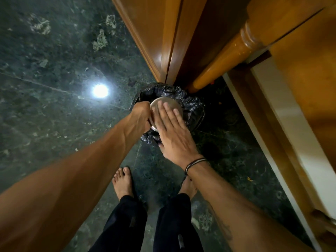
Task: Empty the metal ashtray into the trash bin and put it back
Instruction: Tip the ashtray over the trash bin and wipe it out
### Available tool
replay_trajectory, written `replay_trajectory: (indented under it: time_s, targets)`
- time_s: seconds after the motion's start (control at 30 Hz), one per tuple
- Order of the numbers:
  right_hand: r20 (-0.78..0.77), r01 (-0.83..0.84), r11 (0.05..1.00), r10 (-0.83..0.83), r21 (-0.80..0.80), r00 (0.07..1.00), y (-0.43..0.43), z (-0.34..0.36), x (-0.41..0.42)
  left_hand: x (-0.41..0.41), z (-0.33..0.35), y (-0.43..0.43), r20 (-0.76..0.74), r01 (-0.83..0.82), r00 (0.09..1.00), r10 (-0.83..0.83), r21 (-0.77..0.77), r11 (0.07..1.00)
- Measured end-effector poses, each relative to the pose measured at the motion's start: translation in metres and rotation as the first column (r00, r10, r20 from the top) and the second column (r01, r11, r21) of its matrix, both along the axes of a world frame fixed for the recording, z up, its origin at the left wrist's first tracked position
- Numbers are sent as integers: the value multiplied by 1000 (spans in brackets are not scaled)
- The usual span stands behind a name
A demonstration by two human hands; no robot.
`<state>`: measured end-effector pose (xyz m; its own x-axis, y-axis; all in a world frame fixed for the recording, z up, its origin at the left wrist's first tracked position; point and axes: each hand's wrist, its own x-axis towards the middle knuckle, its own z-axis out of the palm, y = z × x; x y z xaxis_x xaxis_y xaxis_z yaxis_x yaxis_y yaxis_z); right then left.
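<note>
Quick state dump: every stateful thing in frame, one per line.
metal ashtray: upside down over the bin, base up
trash bin: open, lined with a black bag
left hand: gripping the ashtray's left rim
right hand: open, flat, fingers on the ashtray's base
wooden doors: shut

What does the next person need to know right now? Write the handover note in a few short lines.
Left hand: closed on the rim of the round shiny metal ashtray, holding it upside down over the bin.
Right hand: open, fingers flat against the ashtray's upturned base, apparently patting it out.
Trash bin lined with a crinkled black plastic bag: on the dark green marble floor, in the corner by the wooden furniture leg.
Done: ashtray carried to the bin and inverted.
Left: finish emptying it; whether anything remains inside cannot be seen. Then put it back in its place.
</note>
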<state>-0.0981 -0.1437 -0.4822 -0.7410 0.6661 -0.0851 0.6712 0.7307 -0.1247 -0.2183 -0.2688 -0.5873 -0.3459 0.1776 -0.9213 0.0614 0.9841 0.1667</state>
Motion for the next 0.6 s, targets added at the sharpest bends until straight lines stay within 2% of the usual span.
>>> replay_trajectory:
  time_s: [0.07, 0.13, 0.17, 0.2, 0.27, 0.3, 0.37, 0.4, 0.47, 0.5, 0.53, 0.57, 0.6]
  targets:
    - [-125, 88, 996, -87, 6, 988, 5, 2, -2, -13, -5, -10, 36, -66, 997, 64, 63, 996]
    - [-60, 39, 999, -39, 0, 997, 8, 2, -7, -22, -12, -8, 0, -135, 991, 135, 103, 986]
    - [22, -13, 999, 13, -29, 1000, 8, 1, -6, -24, -8, -15, -36, -98, 994, 101, 81, 992]
    - [15, -18, 999, 19, -41, 1000, 8, 0, -7, -19, -6, -20, -24, -73, 997, 75, 78, 994]
    - [-73, 55, 998, -54, 7, 996, 10, -1, -9, -20, -12, -17, 56, -212, 977, 205, 171, 962]
    - [-46, 64, 998, -64, 7, 997, 12, 0, -9, -25, -15, -14, 98, -292, 956, 278, 187, 938]
    - [36, 9, 1000, -8, -22, 999, 14, -3, -10, -17, -7, -14, 38, -215, 977, 212, 121, 969]
    - [12, 10, 1000, -10, -26, 1000, 13, -2, -10, -13, -3, -16, 29, -212, 977, 210, 112, 971]
    - [-41, 64, 998, -63, 14, 997, 10, -6, -7, -16, -14, -11, 47, -324, 946, 321, 162, 932]
    - [-16, 37, 999, -37, 10, 999, 11, -6, -7, -19, -17, -8, 82, -406, 914, 397, 171, 898]
    - [17, 11, 1000, -11, -22, 1000, 11, -7, -6, -16, -16, -10, 85, -433, 901, 424, 155, 888]
    - [19, 4, 999, -3, -33, 1000, 13, -7, -5, -13, -13, -12, 103, -392, 919, 381, 134, 910]
    - [-28, 30, 999, -31, -32, 999, 11, -5, -4, -6, -9, -14, 118, -385, 920, 373, 101, 917]
